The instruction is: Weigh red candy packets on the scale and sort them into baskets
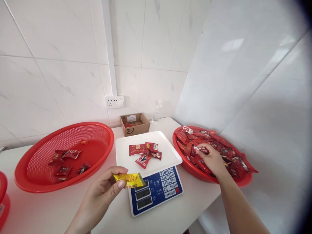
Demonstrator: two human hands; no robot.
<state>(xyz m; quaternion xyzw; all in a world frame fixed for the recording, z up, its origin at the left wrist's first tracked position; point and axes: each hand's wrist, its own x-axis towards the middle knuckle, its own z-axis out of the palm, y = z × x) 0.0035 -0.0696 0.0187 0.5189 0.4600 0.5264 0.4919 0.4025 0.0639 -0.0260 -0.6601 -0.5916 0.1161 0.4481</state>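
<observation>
My left hand pinches a yellow wrapped snack packet between thumb and fingers, in front of the scale's display panel. Over at the right, my right hand reaches into a red plastic basket heaped with red snack packets. Its thumb and fingers close on a small red-and-white packet at the top of the heap. Between the hands stands a digital scale with a blue keypad. Several red packets lie on its white tray, some overlapping.
On the left, a large red mesh basket holds several red packets. A small cardboard box with red things inside and a clear plastic bottle stand by the wall. A wall socket sits above. Another red container shows at the left edge.
</observation>
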